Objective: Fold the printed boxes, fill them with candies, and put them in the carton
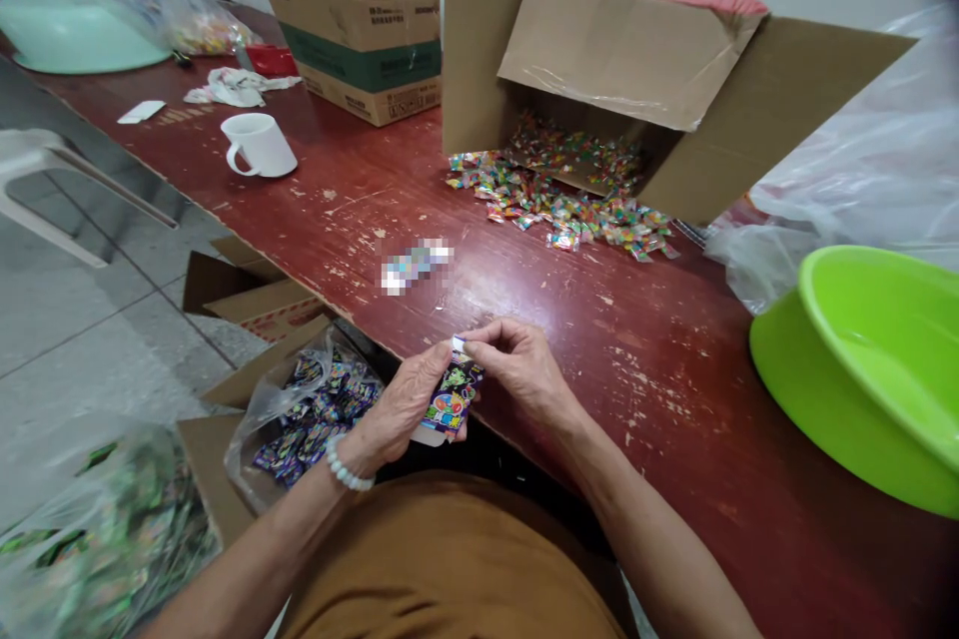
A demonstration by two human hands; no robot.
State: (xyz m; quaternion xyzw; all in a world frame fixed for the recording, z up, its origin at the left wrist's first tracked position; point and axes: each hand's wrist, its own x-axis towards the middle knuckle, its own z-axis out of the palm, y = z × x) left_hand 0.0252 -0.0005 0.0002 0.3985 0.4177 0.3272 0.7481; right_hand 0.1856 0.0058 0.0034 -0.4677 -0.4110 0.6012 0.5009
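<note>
My left hand (405, 404) is closed around a small dark purple packet (452, 399) printed with bright cartoon figures, held upright at the near edge of the red table (659, 369). My right hand (516, 364) pinches the packet's white top edge with thumb and fingers. A heap of small colourful wrapped candies (569, 205) spills from a cardboard box (621, 60) lying on its side at the back of the table, well beyond both hands.
A green basin (876, 369) and clear plastic bag (861, 170) sit at right. A white mug (259, 145), another carton (360, 20) and a pale basin (67, 30) stand at left. On the floor, a bag-lined box of purple packets (315, 404).
</note>
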